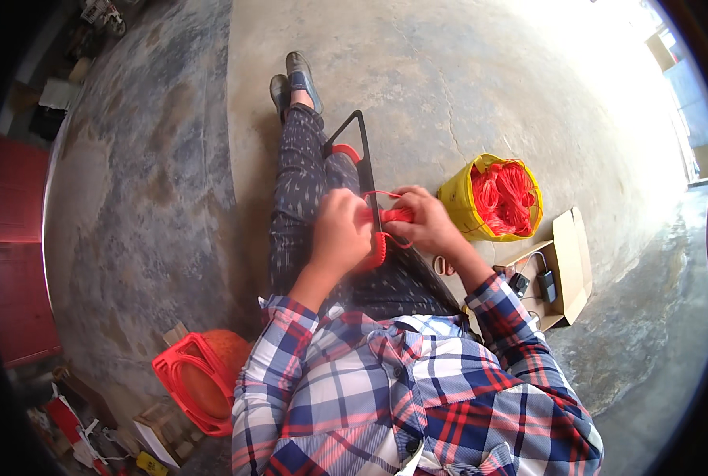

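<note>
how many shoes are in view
2: one shoe near the top, left of centre, and a second shoe just left of it, partly hidden. Any in the dark edges can't be made out.

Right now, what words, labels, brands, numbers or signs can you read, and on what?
None legible in this head view.
Yellow bucket-shaped container: faint dark marks on its side, too small to read.
Black adapter in the open cardboard box: too small to tell if it carries any print.
Black frame at the hands: no readable marking.
Clutter at lower left: too blurred to read.
</note>
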The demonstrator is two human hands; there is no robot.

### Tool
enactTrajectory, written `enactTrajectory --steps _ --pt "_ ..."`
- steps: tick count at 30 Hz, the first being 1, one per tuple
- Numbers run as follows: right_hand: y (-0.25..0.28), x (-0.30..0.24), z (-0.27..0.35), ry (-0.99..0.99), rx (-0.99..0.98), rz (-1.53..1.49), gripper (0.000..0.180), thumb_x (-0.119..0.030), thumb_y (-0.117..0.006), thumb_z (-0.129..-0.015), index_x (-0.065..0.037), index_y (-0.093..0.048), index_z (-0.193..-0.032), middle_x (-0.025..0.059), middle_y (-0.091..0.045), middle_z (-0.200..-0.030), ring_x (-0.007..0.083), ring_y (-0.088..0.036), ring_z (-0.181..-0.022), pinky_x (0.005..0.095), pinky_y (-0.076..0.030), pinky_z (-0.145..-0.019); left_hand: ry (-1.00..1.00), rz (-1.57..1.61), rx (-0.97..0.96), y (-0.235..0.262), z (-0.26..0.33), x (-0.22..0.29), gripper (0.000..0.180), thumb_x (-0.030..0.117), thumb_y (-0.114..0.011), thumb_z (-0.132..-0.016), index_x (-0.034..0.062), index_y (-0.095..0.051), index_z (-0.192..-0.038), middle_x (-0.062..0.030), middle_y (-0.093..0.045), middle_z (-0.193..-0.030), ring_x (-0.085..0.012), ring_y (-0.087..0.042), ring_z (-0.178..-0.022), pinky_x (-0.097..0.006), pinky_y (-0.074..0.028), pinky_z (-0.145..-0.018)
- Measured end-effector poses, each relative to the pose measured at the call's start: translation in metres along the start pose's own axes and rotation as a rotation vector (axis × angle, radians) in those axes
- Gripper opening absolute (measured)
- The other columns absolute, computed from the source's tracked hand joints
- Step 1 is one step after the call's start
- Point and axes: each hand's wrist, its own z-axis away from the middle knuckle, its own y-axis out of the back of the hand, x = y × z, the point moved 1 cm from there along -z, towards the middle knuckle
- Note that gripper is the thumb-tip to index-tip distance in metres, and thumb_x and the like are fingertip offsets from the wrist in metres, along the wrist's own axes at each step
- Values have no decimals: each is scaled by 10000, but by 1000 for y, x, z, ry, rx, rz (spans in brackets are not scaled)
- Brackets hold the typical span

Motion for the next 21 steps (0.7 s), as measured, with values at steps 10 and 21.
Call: enactTrajectory --steps 10,21 --pt "144 -11 93 258 263 -1129 268 -152 -692 -740 -85 -439 -797 63 -558 -856 182 -508 -845 351 -433 -781 699 1150 -182 -34 29 -18 602 87 -522 -728 24 -411 -1316 -41 -465 -1040 -147 -484 -965 -266 -392 -924" --pt "62 -23 59 -134 180 -988 337 -167 -496 -818 9 -572 -1095 90 -590 -955 175 -566 -811 302 -481 -739 601 1101 -281 -29 39 -13 731 66 -507 -720 9 -314 -1423 -36 -450 -1091 -150 -427 -960 -254 -337 -945"
